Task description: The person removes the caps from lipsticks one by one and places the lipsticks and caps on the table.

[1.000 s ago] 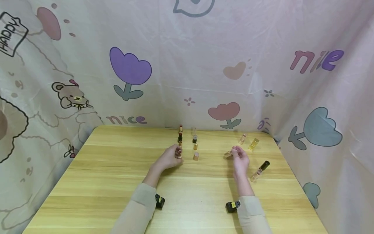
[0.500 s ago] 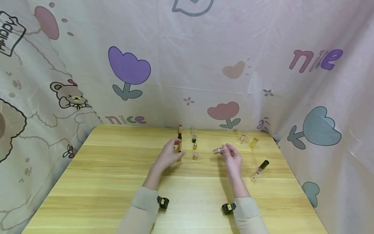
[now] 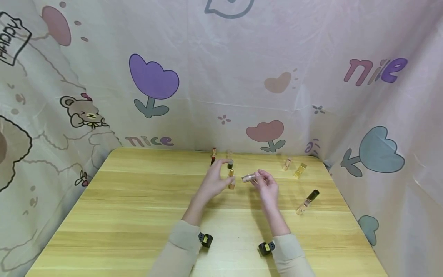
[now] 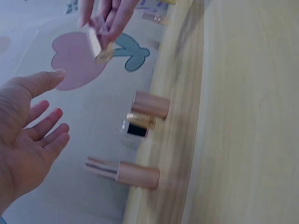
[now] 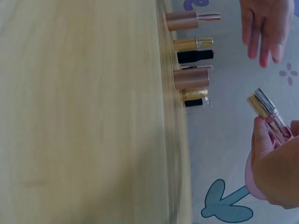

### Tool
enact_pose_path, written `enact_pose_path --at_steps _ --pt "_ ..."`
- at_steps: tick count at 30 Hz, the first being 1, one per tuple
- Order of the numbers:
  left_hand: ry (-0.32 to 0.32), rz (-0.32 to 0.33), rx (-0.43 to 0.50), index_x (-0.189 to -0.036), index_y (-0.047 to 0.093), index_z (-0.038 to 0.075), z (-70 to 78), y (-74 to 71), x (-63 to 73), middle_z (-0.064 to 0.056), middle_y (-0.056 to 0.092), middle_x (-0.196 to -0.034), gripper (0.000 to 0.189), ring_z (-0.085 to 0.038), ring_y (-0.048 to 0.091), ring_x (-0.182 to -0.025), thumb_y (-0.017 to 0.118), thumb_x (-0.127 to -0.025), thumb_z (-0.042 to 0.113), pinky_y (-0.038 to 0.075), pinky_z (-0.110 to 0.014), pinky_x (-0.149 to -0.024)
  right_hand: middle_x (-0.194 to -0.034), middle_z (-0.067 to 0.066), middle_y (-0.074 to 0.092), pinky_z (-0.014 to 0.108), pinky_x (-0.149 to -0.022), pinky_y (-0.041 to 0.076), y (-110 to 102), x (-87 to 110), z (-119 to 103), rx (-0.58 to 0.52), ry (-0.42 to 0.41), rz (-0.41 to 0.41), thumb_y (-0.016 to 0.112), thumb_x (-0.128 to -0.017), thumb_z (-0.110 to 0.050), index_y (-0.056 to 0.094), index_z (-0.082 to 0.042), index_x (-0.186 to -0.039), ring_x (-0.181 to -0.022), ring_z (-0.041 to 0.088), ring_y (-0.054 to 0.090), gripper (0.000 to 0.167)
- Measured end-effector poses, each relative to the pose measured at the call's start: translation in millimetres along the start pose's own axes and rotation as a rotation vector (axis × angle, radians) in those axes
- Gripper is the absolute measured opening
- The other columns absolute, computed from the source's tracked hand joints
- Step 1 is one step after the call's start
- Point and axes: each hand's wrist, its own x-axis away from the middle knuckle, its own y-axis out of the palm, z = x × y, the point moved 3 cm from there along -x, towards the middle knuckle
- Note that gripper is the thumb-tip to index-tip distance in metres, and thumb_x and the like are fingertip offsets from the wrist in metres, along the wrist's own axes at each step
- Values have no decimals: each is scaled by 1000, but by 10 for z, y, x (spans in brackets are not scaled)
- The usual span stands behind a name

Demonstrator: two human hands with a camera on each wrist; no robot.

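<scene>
My right hand [image 3: 266, 188] holds a lipstick tube [image 5: 262, 103] with a silver-and-gold end and a clear pinkish part, tilted above the table. Close by on its left, my left hand [image 3: 212, 182] is in the air with fingers spread and nothing in them. Below it in the left wrist view stand an uncapped rose-gold lipstick [image 4: 138, 175] and a rose-gold cap [image 4: 150, 104]. The right wrist view shows a gold lipstick [image 5: 192, 44] and a black lipstick [image 5: 195, 56] upright in the same row. In the head view, my left hand hides part of that row.
Behind the left hand stand a red-tipped lipstick [image 3: 214, 152] and a small black-and-clear cap [image 3: 230, 164]. On the right lie a pink tube [image 3: 287, 164], a gold tube [image 3: 300, 170] and a long black-ended tube [image 3: 308, 202]. A printed curtain [image 3: 194, 127] borders the wooden table [image 3: 121, 215].
My left hand has let go of the rose-gold lipstick, leaving it standing, and moved right. My right hand has raised the lipstick tube and carried it left, so the hands are closer together.
</scene>
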Motion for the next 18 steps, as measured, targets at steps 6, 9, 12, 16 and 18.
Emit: enact_pose_path --at_steps 6,9,12,16,18 --pt "72 -21 -66 -144 54 7 81 135 -19 -14 50 -151 67 -35 50 -138 86 -86 16 42 -54 -116 -111 11 61 32 -96 59 73 42 1 2 8 -22 67 -101 -7 51 15 -134 -98 15 70 43" --pt "91 -40 -58 -141 56 5 101 195 -22 -15 54 -145 62 -36 56 -129 85 -86 13 50 -53 -109 -110 11 62 32 -95 60 107 62 -2 -7 10 -26 67 -101 -6 53 14 -133 -97 15 71 41" --pt "109 -58 -40 -137 58 3 115 246 -21 -16 58 -136 57 -36 59 -119 84 -87 10 55 -52 -101 -108 10 62 33 -94 60 136 83 -10 -23 2 -32 67 -100 -5 55 14 -130 -97 15 70 38" --pt "120 -71 -60 -130 61 1 118 295 -15 -13 61 -127 49 -29 63 -111 83 -87 8 59 -43 -96 -106 9 63 33 -92 61 163 101 -9 -30 -12 -38 69 -100 -6 57 13 -127 -95 15 70 36" --pt "117 -74 -79 -127 63 1 114 310 -12 -10 62 -121 44 -23 65 -106 82 -89 9 60 -35 -93 -105 9 64 32 -91 61 172 105 -3 -30 -17 -40 70 -99 -7 57 14 -126 -94 15 70 36"
